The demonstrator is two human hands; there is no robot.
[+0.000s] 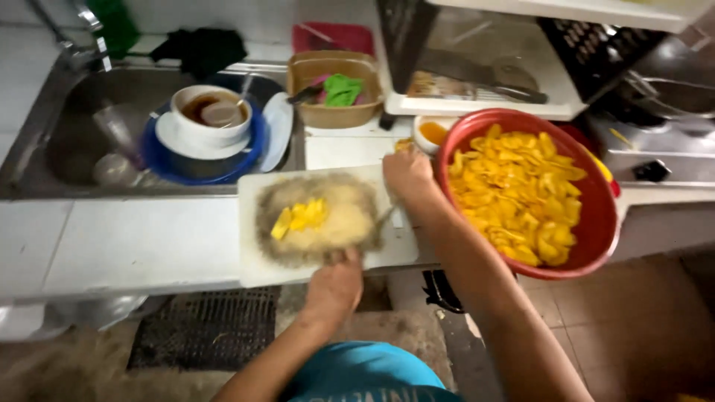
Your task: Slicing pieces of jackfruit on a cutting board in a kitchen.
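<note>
A white cutting board point(257, 260) is gripped at its near edge by the left hand point(337, 286), fingers curled over the rim, with a small heap of yellow fruit pieces point(299, 217) lying on its stained middle. The right hand point(407, 175) is held closed at the board's far right corner, though what it grips cannot be told. Just beside it, a red bowl point(602, 223) is seen filled with yellow slices.

I cannot resolve what my right hand point(407, 175) grips; motion blur smears it. The red bowl point(600, 223) hides the counter edge beneath it.
</note>
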